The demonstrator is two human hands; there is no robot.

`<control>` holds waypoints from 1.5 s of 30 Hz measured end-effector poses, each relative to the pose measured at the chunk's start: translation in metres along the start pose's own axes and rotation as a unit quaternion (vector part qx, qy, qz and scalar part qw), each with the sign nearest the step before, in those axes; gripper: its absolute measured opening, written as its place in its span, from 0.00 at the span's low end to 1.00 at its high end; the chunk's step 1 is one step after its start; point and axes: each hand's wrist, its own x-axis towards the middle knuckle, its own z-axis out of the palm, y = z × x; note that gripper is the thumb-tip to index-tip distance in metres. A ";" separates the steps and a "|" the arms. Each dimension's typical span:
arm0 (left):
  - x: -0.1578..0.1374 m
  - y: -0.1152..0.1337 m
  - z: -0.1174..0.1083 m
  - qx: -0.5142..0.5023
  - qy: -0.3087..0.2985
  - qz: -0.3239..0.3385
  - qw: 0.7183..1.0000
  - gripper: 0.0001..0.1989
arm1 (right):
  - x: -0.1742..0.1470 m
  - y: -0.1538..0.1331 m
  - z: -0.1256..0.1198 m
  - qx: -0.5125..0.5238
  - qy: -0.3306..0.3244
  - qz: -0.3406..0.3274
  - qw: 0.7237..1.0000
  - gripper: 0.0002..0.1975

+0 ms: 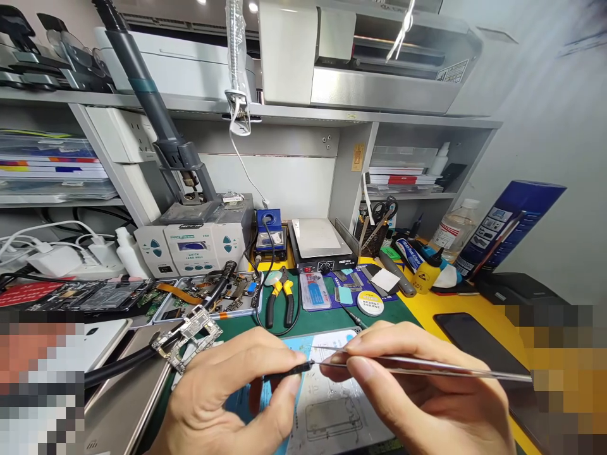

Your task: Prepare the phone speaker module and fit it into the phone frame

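My left hand [237, 392] pinches a small, narrow black part [288, 371] between thumb and forefinger. Metal tweezers [427, 365] are in my right hand [408, 385], closed around their shanks. One tip of the tweezers reaches the end of the black part; whether it grips anything there is too small to tell. Just beyond my left knuckles, a silvery phone circuit board [192, 335] shows at an angle by a black hose; what supports it is hidden. Under both hands lies a mat with a blue-and-white printed sheet [327, 404].
A hot-air station [194, 246] stands at back left, with its hose [128, 365] crossing the left side. Yellow-handled pliers [279, 300], a heating plate [322, 243], a parts tray [164, 309], a yellow bottle [427, 272] and a black phone [474, 354] surround the work area.
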 end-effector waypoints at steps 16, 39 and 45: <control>-0.002 -0.002 -0.003 0.160 0.005 0.100 0.982 0.17 | 0.011 -0.005 -0.001 -0.063 -0.032 -0.072 0.995 0.07; 0.001 -0.003 -0.002 0.002 -0.001 -0.043 0.999 0.14 | -0.002 -0.005 -0.002 -0.081 0.032 -0.156 0.984 0.19; -0.001 -0.004 -0.001 0.004 -0.006 -0.042 0.999 0.13 | 0.000 0.003 0.000 -0.101 0.010 -0.189 0.977 0.19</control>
